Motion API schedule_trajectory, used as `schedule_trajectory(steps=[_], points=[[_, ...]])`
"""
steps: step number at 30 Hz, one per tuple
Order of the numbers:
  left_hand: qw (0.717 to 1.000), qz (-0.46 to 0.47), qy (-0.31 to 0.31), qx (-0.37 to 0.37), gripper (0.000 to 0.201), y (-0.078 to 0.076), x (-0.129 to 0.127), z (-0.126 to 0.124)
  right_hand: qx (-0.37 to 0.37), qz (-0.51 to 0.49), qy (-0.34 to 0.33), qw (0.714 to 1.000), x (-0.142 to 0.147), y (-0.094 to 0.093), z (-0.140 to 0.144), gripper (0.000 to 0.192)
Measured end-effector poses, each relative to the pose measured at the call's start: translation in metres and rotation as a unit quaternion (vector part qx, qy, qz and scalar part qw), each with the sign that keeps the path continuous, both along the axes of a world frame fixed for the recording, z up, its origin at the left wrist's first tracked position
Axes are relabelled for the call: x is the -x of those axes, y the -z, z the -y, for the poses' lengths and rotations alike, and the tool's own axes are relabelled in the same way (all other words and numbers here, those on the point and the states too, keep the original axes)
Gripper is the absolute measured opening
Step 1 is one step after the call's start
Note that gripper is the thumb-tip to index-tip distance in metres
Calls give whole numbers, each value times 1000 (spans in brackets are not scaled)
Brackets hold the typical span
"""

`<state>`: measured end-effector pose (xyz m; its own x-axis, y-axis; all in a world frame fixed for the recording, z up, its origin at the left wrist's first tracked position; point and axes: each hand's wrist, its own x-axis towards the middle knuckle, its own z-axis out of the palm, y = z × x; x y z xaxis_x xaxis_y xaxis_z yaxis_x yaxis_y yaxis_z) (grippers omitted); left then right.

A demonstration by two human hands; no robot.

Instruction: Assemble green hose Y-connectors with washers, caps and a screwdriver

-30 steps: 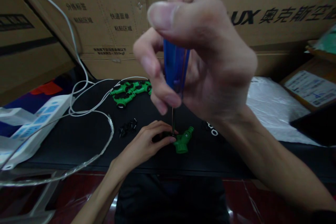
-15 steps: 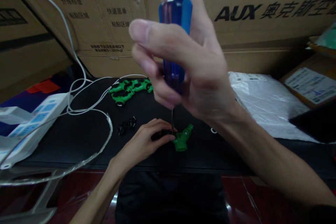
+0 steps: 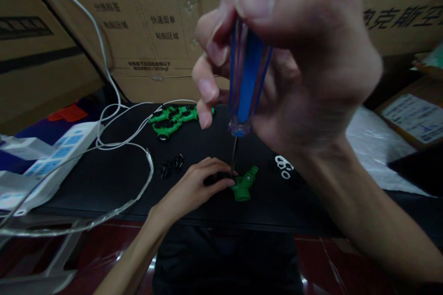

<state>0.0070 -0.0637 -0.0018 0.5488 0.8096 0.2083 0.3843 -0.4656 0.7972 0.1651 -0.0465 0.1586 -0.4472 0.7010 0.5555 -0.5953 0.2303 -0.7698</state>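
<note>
Right hand [image 3: 304,64] fills the near field, close to the camera, fingers and thumb wrapped round the blue translucent handle of a screwdriver [image 3: 246,78]; grip is closed on the handle, thumbnail uppermost. The metal shaft runs down from the handle, nearly upright, to a tip that meets the work at the left fingertips (exact seat of the tip hidden by the fingers). Left hand [image 3: 195,186] rests on the black table [image 3: 104,179], palm down, fingertips pinched together on a small dark piece held against a green plastic fitting [image 3: 245,184]. The fitting lies on the table just right of those fingertips, near the front edge. Left of the left hand, a small scatter of black screws [image 3: 171,166]; right of the fitting, a few white rings [image 3: 284,166]. Farther back, a cluster of green fittings [image 3: 171,117] lies near the table's rear edge, with a white cable [image 3: 114,120] looping across the left side toward a white power strip [image 3: 51,156]. At right, a clear plastic bag [image 3: 374,147]. Behind everything, stacked cardboard boxes [image 3: 145,32] printed AUX.
</note>
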Motion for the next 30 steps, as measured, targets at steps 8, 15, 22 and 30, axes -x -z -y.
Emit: schedule_trajectory(steps=[8,15,22,30], points=[[1000,-2,0,5,17,0,1,1,-11,72,63,995,3,0,4,45],[1000,1,3,15,17,1,1,-1,7,106,83,991,-6,-1,-1,37],[1000,-6,0,18,16,0,0,-1,10,54,158,986,4,7,5,48],[1000,6,3,23,19,2,1,-1,-7,69,187,980,-2,11,3,35]])
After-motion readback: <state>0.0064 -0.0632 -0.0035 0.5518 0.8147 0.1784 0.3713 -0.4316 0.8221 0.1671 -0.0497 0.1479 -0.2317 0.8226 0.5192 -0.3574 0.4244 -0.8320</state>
